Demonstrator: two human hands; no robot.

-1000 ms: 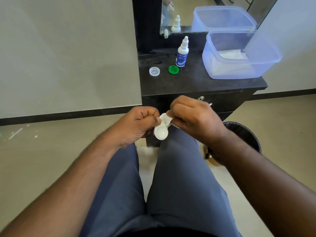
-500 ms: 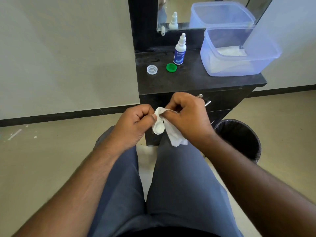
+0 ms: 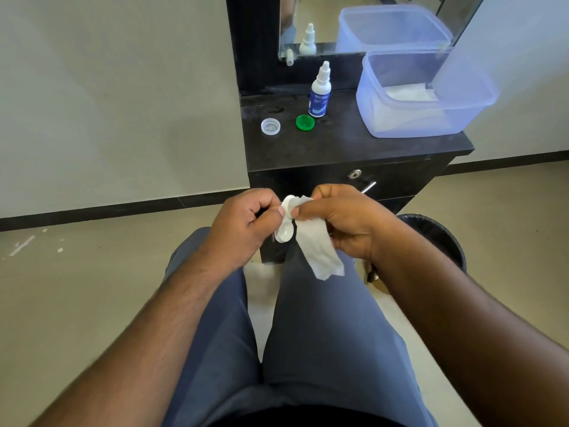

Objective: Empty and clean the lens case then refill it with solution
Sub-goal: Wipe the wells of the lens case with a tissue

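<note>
The lens case (image 3: 284,221), a small white piece of smooth hard plastic with two round cups, is held above the lap in front of the bench (image 3: 338,149); it looks light, stiff and likely slick when wet, so pinching its narrow middle seems the safest hold. The left hand (image 3: 243,223) has its grip closed on the case's edge, while the right hand (image 3: 345,220) has its grip closed on a soft, limp white tissue (image 3: 317,251), pressed to the upper cup. Farther off on the dark bench stand a solution bottle (image 3: 320,94), a green cap (image 3: 305,122), a clear cap (image 3: 270,126) and a translucent plastic tub (image 3: 462,118).
</note>
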